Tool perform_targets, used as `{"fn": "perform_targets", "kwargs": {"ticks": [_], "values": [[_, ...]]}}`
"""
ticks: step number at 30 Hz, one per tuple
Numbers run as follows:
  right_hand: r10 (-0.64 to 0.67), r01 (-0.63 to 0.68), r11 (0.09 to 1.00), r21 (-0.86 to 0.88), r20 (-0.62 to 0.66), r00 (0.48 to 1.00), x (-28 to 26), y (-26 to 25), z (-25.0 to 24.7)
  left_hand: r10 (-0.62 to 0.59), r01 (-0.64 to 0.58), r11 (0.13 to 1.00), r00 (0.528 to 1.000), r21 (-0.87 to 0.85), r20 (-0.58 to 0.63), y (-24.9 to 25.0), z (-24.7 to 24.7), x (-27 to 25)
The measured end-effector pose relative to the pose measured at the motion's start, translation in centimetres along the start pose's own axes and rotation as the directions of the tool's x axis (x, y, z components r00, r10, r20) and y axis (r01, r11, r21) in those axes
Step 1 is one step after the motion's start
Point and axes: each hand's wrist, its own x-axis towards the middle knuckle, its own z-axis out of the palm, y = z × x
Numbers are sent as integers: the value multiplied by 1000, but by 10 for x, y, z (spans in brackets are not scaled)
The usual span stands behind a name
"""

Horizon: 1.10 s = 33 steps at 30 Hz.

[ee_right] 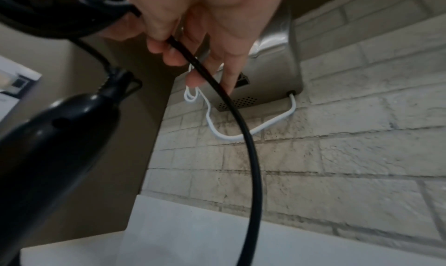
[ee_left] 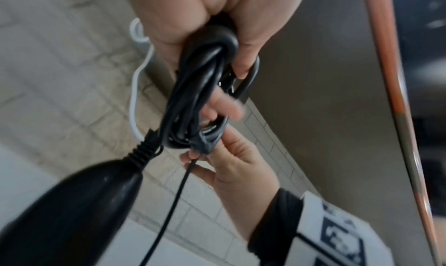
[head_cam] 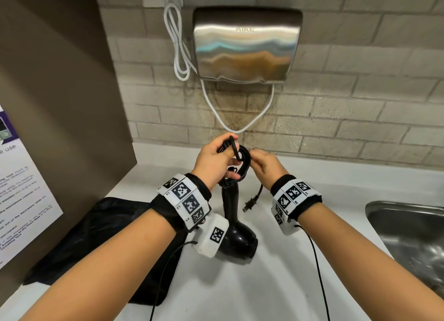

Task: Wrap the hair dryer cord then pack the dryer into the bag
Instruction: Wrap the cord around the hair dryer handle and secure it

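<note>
Cord [head_cam: 243,158] coil between both hands' grips

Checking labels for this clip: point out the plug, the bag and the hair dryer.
plug [head_cam: 249,204], head view, on its black body near the prongs.
bag [head_cam: 101,236], head view, on its flat black fabric.
hair dryer [head_cam: 236,242], head view, on its round barrel.

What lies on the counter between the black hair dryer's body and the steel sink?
In the head view, only the black two-prong plug and bare white counter lie between dryer and sink.

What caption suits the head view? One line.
Both hands, left and right, coil the hair dryer cord beside a black bag.
</note>
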Motion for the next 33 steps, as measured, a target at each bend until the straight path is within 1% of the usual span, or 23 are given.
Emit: {"fn": "perform_targets", "kwargs": {"ticks": [3, 6, 9, 13, 16, 20, 24, 27, 31, 33], "values": [[50, -51, 999, -12, -59, 997, 5, 3, -3, 34, -31, 995, 999, 98, -21, 0, 2, 1], [75, -76, 997, -4, -107, 991, 8, 5, -6, 29, -26, 993, 999, 111, -25, 0, 2, 1], [108, -107, 994, 10, -132, 985, 10, 9, -9, -4, 3, 996, 1000, 87, 11, 0, 1, -2], [149, -148, 989, 20, -149, 978, 13, 11, -13, -75, 75, 997, 994, -2, 82, 4, -2, -6], [176, -177, 984, 9, -145, 974, 16, 8, -17, -106, 110, 993, 990, -32, 92, 5, -4, -9], [110, -120, 991, -64, -142, 984, 22, -1, -29, -103, 102, 995, 994, 20, 39, 3, -4, -11], [36, -54, 978, -204, -92, 995, 25, -10, -47, -99, 92, 992, 992, 82, 78, 0, -6, -11], [-44, 6, 963, -271, -134, 990, 22, -19, -59, -161, 149, 984, 978, 101, 131, 2, -4, -12], [-123, 49, 943, -330, -208, 970, 22, -30, -70, -253, 228, 962, 950, 147, 183, 4, -3, -10], [-172, 83, 927, -366, -217, 961, 23, -37, -74, -284, 255, 954, 938, 159, 200, 5, -3, -10]]}}
